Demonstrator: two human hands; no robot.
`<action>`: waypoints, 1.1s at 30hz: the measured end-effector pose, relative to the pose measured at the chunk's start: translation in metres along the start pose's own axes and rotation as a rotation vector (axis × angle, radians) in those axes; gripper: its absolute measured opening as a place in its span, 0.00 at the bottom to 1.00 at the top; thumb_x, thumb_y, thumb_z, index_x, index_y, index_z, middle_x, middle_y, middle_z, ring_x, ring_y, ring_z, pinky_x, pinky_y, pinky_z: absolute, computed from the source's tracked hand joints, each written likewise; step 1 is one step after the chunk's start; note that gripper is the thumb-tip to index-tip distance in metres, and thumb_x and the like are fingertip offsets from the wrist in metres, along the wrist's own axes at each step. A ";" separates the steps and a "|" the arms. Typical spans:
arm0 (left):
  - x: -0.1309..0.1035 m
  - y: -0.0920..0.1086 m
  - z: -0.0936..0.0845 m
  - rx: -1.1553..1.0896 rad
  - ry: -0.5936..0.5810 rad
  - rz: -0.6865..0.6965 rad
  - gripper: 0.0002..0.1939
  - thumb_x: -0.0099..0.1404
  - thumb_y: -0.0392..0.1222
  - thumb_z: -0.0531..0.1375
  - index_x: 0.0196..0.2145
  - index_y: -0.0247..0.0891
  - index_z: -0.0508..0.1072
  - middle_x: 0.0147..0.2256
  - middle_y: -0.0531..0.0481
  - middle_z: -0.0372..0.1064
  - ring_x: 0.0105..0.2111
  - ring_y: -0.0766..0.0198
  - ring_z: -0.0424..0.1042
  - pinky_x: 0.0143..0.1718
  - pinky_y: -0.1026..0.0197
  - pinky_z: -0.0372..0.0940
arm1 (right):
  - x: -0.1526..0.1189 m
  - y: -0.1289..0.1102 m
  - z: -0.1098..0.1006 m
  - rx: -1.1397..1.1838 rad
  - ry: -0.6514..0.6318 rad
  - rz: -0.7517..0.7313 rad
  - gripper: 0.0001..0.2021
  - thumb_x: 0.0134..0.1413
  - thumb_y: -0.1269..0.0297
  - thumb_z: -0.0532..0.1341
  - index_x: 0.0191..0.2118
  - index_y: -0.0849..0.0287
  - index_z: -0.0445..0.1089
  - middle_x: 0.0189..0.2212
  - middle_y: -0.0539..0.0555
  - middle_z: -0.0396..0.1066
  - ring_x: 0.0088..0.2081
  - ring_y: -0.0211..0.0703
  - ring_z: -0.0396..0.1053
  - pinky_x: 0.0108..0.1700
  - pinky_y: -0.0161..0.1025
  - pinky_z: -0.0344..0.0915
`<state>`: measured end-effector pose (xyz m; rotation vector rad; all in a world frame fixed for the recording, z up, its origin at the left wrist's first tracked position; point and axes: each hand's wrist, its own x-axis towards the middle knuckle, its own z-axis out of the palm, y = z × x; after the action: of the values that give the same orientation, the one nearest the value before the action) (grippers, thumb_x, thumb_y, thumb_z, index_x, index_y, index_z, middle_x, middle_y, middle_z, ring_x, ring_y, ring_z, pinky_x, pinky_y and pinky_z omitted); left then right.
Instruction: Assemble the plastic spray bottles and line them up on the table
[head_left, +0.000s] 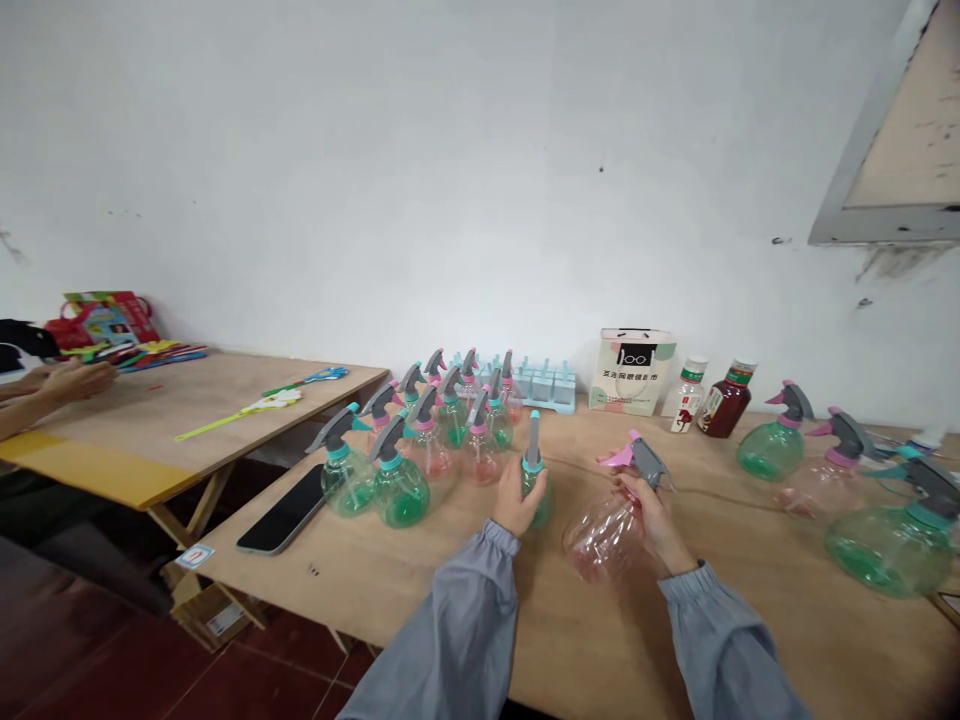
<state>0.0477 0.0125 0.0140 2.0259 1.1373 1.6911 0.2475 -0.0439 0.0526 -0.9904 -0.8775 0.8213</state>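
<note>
My left hand [516,500] is wrapped round the neck of a green spray bottle [540,512], which stands upright near the middle of the table. A pink spray bottle [600,540] is tilted in my right hand [651,515], whose fingers close round its neck under the grey and pink spray head. Left of my left hand stands a group of several green and pink spray bottles [403,495] with grey heads. More spray bottles stand at the right, among them a green one [771,447] and a large green one [889,550].
A black phone [283,512] lies at the table's left edge. Along the wall are a light blue mould tray [551,387], a paper bag [630,375] and two labelled bottles [726,402]. Another person's hands [79,383] rest over the left table [225,375].
</note>
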 end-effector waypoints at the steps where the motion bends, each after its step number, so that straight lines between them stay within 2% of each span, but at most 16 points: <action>1: 0.000 0.000 0.000 0.007 0.000 -0.004 0.12 0.67 0.48 0.56 0.43 0.39 0.68 0.38 0.45 0.73 0.41 0.57 0.73 0.47 0.54 0.67 | -0.001 0.000 0.000 -0.025 -0.030 -0.018 0.16 0.37 0.51 0.68 0.33 0.54 0.75 0.35 0.54 0.78 0.37 0.48 0.74 0.34 0.40 0.69; 3: 0.000 0.001 0.000 0.009 -0.003 -0.005 0.11 0.67 0.48 0.56 0.42 0.39 0.68 0.38 0.45 0.72 0.41 0.58 0.73 0.46 0.54 0.67 | -0.002 0.001 0.000 -0.045 -0.039 -0.047 0.17 0.38 0.50 0.68 0.33 0.54 0.75 0.37 0.55 0.78 0.39 0.50 0.74 0.35 0.40 0.69; 7: 0.000 0.001 -0.001 0.001 0.001 -0.005 0.10 0.66 0.47 0.56 0.41 0.40 0.68 0.37 0.46 0.72 0.40 0.58 0.73 0.46 0.55 0.67 | 0.000 0.004 -0.001 -0.025 0.064 -0.066 0.15 0.38 0.49 0.67 0.29 0.55 0.73 0.30 0.53 0.76 0.31 0.46 0.72 0.30 0.39 0.67; 12: 0.001 0.001 -0.001 -0.011 -0.009 0.000 0.10 0.67 0.48 0.56 0.41 0.40 0.68 0.36 0.46 0.72 0.39 0.59 0.73 0.45 0.56 0.67 | 0.001 0.005 -0.003 -0.046 -0.006 -0.078 0.16 0.39 0.49 0.68 0.33 0.54 0.75 0.38 0.55 0.78 0.42 0.50 0.74 0.37 0.40 0.69; 15: 0.001 0.001 -0.001 -0.008 -0.010 -0.005 0.11 0.67 0.49 0.56 0.41 0.39 0.68 0.36 0.46 0.71 0.39 0.58 0.72 0.45 0.55 0.67 | 0.000 0.006 -0.003 -0.045 0.020 -0.037 0.19 0.36 0.48 0.69 0.33 0.56 0.76 0.37 0.56 0.78 0.39 0.49 0.74 0.35 0.41 0.69; 19: 0.001 0.001 -0.001 -0.010 -0.007 0.003 0.11 0.66 0.49 0.56 0.41 0.39 0.68 0.36 0.46 0.71 0.40 0.58 0.72 0.45 0.55 0.67 | -0.001 0.003 -0.001 0.004 0.023 -0.015 0.19 0.35 0.48 0.69 0.32 0.56 0.75 0.32 0.53 0.77 0.31 0.45 0.72 0.30 0.39 0.68; 23: 0.001 0.000 0.000 -0.008 -0.006 -0.001 0.10 0.67 0.48 0.56 0.41 0.40 0.68 0.36 0.46 0.72 0.40 0.59 0.72 0.45 0.56 0.67 | -0.002 0.002 -0.001 -0.028 -0.041 -0.046 0.17 0.38 0.49 0.69 0.34 0.54 0.75 0.37 0.54 0.78 0.39 0.49 0.74 0.34 0.40 0.69; 25: 0.001 0.000 -0.001 -0.003 -0.004 0.007 0.10 0.67 0.48 0.56 0.40 0.40 0.68 0.36 0.47 0.71 0.39 0.59 0.72 0.45 0.56 0.67 | -0.002 0.003 -0.001 -0.054 -0.027 -0.045 0.18 0.38 0.48 0.68 0.34 0.54 0.75 0.38 0.56 0.78 0.43 0.52 0.73 0.36 0.41 0.70; 29: 0.001 0.001 -0.002 0.003 -0.014 0.007 0.09 0.66 0.48 0.56 0.39 0.40 0.68 0.35 0.47 0.71 0.38 0.59 0.72 0.44 0.56 0.67 | 0.000 0.006 -0.006 -0.069 0.014 -0.076 0.17 0.41 0.47 0.67 0.33 0.54 0.75 0.37 0.54 0.77 0.40 0.49 0.73 0.34 0.40 0.70; 33: 0.002 0.002 -0.003 -0.007 -0.027 0.007 0.09 0.66 0.47 0.56 0.40 0.40 0.68 0.36 0.47 0.71 0.39 0.59 0.72 0.44 0.56 0.67 | 0.002 0.013 -0.010 -0.114 -0.029 -0.098 0.17 0.45 0.47 0.66 0.36 0.54 0.75 0.38 0.53 0.77 0.37 0.47 0.73 0.35 0.39 0.70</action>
<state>0.0456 0.0119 0.0174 2.0449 1.1157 1.6631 0.2547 -0.0412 0.0382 -1.0291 -0.9987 0.7104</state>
